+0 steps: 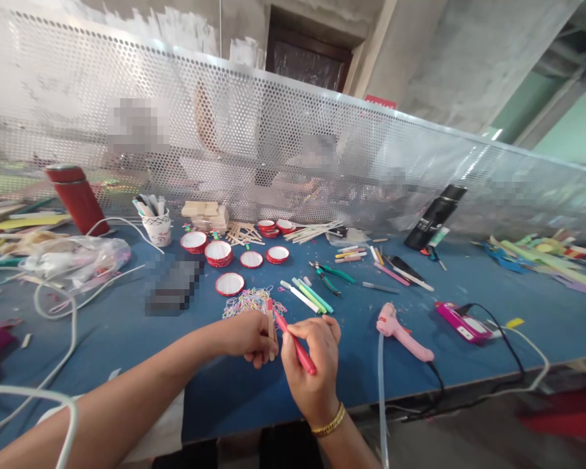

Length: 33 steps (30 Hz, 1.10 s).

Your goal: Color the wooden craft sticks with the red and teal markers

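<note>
My left hand (254, 337) is closed around a wooden craft stick (271, 331) held upright, its top end coloured red. In my right hand (312, 358), a red marker pen (301, 355) is gripped like a writing tool, its tip close to the stick's red end; whether they touch I cannot tell. Just behind both hands lies a heap of pastel rubber bands (247, 302). Several markers in white and green (310, 294) rest on the blue table (234, 404) beyond my right hand. A shallow red-rimmed paper cup (229, 284) stands behind the bands.
More red-rimmed cups (218, 253), loose sticks (244, 232) and a pen cup (156, 225) stand farther back. Green-handled pliers (332, 273) and a pink glue gun (403, 332) lie to the right. White cables (63, 352) cross the left side. A perforated metal screen (234, 130) runs behind.
</note>
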Available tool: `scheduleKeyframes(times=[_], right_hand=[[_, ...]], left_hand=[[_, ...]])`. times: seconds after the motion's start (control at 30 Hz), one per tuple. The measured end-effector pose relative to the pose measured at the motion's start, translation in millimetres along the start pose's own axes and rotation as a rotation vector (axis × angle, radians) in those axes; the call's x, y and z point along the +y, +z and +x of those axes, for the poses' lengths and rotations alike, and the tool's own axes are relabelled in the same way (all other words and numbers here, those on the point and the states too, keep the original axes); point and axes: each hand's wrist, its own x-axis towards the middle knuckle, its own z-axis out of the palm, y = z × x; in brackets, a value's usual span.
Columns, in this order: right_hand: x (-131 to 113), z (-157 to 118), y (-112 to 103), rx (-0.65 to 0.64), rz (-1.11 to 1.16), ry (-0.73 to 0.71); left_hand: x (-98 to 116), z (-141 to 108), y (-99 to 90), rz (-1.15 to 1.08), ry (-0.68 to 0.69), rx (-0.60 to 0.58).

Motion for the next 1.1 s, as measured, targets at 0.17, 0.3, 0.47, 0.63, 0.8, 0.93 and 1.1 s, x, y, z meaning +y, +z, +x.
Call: scheduleKeyframes(times=[0.17,0.3,0.47,0.63,0.8,0.93,1.1], right_hand=[[-0.9,0.2,1.4,-0.007,0.000,-0.006],[-0.9,0.4,2.4,-0.018,-0.001,0.004],[-0.7,1.1,2.5,-0.021,-0.025,0.012],[-2.7,0.7,2.3,0.020,-0.048,-0.001],[-3.1,0.5,2.3,-0.009,-0.038,0.003],[-2.4,0.0,2.8,0.017,-0.054,0.001],[-4.3,1.0,3.4,-0.016,-0.031,0.003]], left_hand=[[0.6,1.0,0.8,0.013,-0.036,0.005],[-1.5,2.4,1.9,-0.023,-0.061,0.013],[-5.5,3.6,2.5,-0.057,-0.046,0.007],[-2.9,2.7,2.3,-0.031,-0.046,0.009],[0.2,0.9,3.8,-0.035,-0.049,0.014],[0.0,0.3,5.4,-0.046,-0.054,0.026],[-0.9,1.1,4.8,-0.039,-0.046,0.018]])
